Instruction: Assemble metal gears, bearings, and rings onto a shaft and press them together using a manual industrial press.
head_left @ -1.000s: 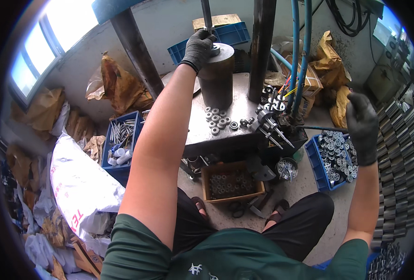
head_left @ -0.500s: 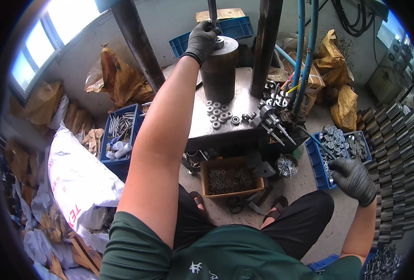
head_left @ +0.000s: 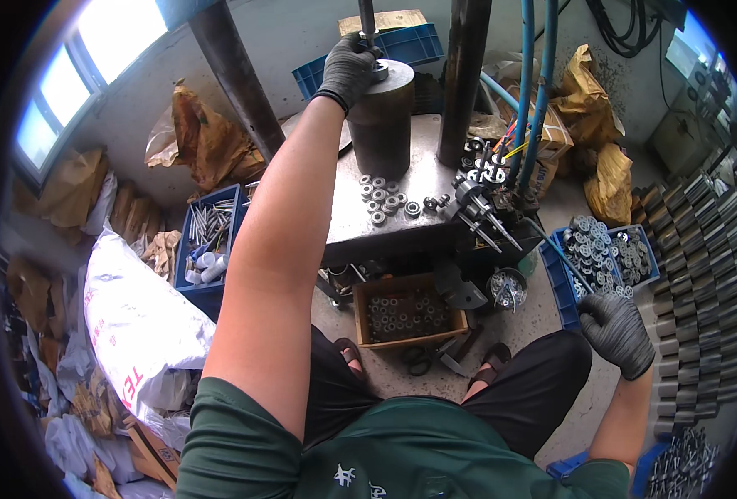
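My left hand (head_left: 349, 70), in a dark grey glove, reaches up to the top of a thick steel cylinder (head_left: 382, 125). Its fingers close beneath a vertical metal rod (head_left: 367, 17), and what they hold is mostly hidden. Beside the fingertips, a metal ring (head_left: 380, 72) sits on the cylinder's top. My right hand (head_left: 619, 334), gloved too, is low on the right, closed at the end of a thin lever (head_left: 561, 252). Several small bearings (head_left: 378, 197) lie in a group on the steel press table (head_left: 347, 224), in front of the cylinder.
Dark steel columns (head_left: 465, 83) flank the cylinder. Metal shafts (head_left: 478, 208) and blue hoses (head_left: 536, 100) are at the right. Blue bins of metal parts stand left (head_left: 239, 212) and right (head_left: 561, 291). A wooden box of rings (head_left: 410, 339) lies under the table, near my feet.
My right hand has moved a little down and toward me, and the lever's end has dipped with it. My left hand stays at the cylinder's top. The whole view has shifted slightly.
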A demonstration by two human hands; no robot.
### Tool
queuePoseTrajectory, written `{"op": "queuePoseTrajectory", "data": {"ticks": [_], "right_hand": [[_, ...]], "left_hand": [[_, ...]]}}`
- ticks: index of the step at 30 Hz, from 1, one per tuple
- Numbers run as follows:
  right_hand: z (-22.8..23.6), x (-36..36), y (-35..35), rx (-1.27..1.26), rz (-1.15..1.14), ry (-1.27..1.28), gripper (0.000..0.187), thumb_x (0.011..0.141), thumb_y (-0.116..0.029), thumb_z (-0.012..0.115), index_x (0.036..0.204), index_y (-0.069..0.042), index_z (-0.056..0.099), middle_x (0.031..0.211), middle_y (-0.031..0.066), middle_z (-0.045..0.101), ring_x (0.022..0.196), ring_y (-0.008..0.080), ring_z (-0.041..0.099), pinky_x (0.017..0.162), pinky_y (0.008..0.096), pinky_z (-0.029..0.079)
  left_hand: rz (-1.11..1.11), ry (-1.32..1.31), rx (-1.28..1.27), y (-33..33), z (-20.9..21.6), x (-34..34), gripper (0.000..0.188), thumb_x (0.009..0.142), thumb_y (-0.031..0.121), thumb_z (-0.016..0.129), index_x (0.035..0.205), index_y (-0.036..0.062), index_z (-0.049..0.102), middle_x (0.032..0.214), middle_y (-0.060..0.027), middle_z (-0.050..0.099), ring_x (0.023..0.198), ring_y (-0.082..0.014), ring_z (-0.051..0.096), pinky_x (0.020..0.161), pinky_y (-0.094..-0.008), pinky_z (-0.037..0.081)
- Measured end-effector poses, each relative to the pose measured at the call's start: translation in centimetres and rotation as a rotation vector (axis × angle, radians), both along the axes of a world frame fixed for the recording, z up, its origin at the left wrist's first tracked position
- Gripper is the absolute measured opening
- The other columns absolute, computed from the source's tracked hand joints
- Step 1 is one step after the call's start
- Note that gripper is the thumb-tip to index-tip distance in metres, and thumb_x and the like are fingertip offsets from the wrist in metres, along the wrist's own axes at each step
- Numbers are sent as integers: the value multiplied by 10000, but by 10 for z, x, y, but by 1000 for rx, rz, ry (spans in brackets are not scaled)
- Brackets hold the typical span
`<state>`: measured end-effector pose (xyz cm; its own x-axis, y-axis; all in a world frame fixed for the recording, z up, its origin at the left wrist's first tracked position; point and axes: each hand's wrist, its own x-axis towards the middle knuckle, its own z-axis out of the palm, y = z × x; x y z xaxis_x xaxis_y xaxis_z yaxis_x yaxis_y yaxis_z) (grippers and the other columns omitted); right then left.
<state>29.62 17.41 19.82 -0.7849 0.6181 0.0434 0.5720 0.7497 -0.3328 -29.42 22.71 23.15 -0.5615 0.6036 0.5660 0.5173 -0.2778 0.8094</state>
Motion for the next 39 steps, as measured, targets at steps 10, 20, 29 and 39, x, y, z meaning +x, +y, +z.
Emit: {"op": "queuePoseTrajectory", "data": {"ticks": [10,20,29,39], "right_hand": [[-12,10,-1,-13,82,-169,179,831,-144,614,887,-21,730,846,208,701,834,382,690,771,473,554],[2,0,3,26,2,79,254,829,-102,643,1042,8,726,956,229,706,895,396,695,822,438,564],[-4,5,11,-1,6,96,248,836,-124,620,1026,-16,738,919,213,709,888,390,692,841,451,559],[4,6,7,-75,11,-25,250,837,-103,626,1045,-16,732,957,223,704,884,391,693,830,440,561]], "left_hand": [[-117,-159,78,-15,11,23,325,1022,325,619,1133,21,655,809,-16,618,687,-80,568,624,-247,508],[-168,-199,78,-9,8,16,300,1041,303,588,1088,13,647,768,-6,577,654,-82,543,568,-241,512],[-192,-236,65,-13,12,22,277,1047,267,572,1061,-4,627,767,-22,562,649,-93,550,550,-240,549],[-147,-229,18,-14,12,17,281,1036,279,586,1088,9,638,832,-53,629,729,-124,626,658,-260,574]]}}
